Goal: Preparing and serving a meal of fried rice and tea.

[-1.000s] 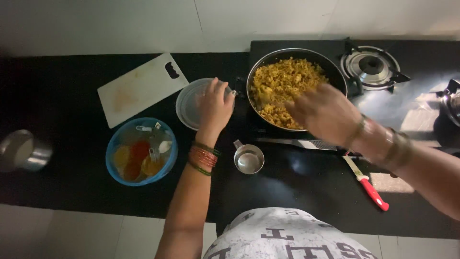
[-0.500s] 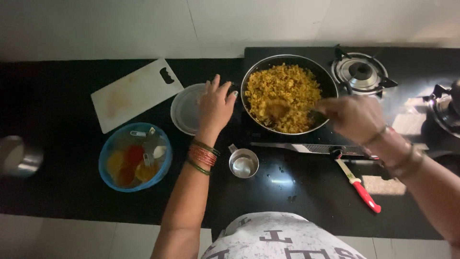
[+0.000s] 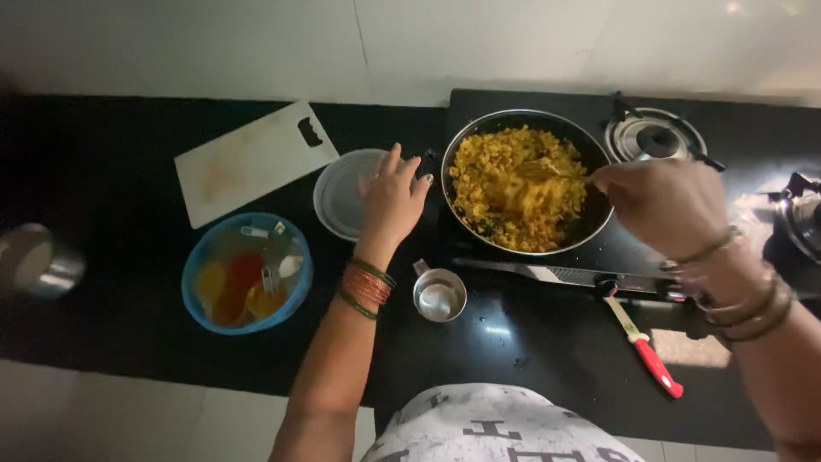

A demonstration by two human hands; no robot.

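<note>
Right hand (image 3: 663, 205) at the right rim of the dark frying pan (image 3: 523, 180), fingers closed around the handle of a spoon (image 3: 547, 171) whose blurred bowl sits in the yellow cooked food (image 3: 513, 192) filling the pan. Pan resting on the near left burner of a black stove (image 3: 753, 128), with a bare burner (image 3: 654, 141) just beyond it to the right. Left hand (image 3: 392, 201) laid flat, fingers spread wide and holding nothing, partly over the rim of a clear round lid (image 3: 342, 192) lying on the black tabletop (image 3: 111, 162) just left of the pan. Bangles on both wrists. White cutting board (image 3: 252, 162) tilted behind the lid; blue bowl (image 3: 246, 274) of small spice cups nearer, left of the forearm. Small steel cup (image 3: 439, 295) below the pan, beside the left wrist. Red-handled knife (image 3: 643, 346) lying on the tabletop under the right forearm. Steel vessel (image 3: 38, 261) at the far left edge.
</note>
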